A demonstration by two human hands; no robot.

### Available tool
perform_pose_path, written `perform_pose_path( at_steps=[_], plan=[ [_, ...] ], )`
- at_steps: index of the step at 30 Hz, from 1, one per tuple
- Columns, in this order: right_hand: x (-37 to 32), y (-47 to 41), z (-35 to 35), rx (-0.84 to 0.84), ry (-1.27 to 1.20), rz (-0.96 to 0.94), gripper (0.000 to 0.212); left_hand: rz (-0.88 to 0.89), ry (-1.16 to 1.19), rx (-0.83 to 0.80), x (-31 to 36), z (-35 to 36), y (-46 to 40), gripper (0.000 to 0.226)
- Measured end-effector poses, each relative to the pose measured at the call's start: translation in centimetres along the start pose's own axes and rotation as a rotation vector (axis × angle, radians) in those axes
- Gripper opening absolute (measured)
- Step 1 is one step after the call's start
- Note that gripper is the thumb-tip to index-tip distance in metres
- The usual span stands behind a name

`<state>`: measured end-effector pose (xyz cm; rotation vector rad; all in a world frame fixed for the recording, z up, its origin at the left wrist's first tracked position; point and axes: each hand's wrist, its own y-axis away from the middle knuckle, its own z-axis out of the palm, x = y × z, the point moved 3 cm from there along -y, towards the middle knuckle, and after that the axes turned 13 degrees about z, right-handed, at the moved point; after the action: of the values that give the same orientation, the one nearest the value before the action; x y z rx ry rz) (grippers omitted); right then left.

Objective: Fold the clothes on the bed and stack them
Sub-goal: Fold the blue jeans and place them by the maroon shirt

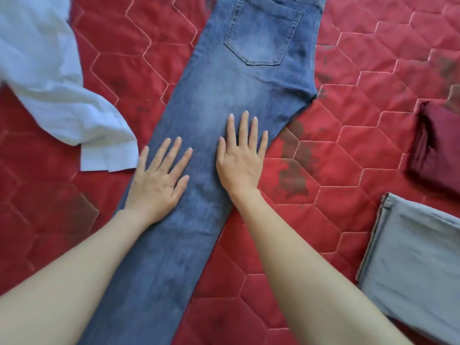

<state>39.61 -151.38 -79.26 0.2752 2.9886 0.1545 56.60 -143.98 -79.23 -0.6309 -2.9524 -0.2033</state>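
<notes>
you are pressing both palms flat, fingers straight, left hand (pixel 159 180) and right hand (pixel 240 159) side by side on the jeans (pixel 224 100) lying lengthwise mid-bed (legs already doubled). keep smoothing outward before folding crosswise. counting garments: one jeans, one loose white shirt (pixel 49 83), two folded pieces, grey (pixel 418 265) and maroon (pixel 438 148).

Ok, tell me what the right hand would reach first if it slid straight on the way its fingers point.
The right hand lies flat on the blue denim jeans; straight on, it likely meets their stitched back pocket first.
</notes>
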Motion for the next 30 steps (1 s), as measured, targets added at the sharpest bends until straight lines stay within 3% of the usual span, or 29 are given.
perform_pose_path(
  at_steps=[7, 15, 24, 30],
  plan=[
    [2.8, 12.7, 0.7, -0.025, -0.029, 0.016, 0.058, -0.143, 0.063, -0.046, 2.0, 0.6, 10.2, 0.058],
    [0.9, 22.8, 0.8, -0.059, -0.169, 0.187, 0.065, -0.278, 0.161, -0.040, 2.7, 0.1, 18.3, 0.057],
    [-2.4, 32.3, 2.1, 0.037, -0.170, 0.411, 0.056, -0.184, 0.192, -0.064, 1.9, -0.5, 23.6, 0.058],
    [-3.9, 38.7, 1.0, 0.071, -0.341, 0.580, 0.057, -0.177, 0.313, -0.155, 2.7, -1.3, 26.9, 0.062]
  ],
)
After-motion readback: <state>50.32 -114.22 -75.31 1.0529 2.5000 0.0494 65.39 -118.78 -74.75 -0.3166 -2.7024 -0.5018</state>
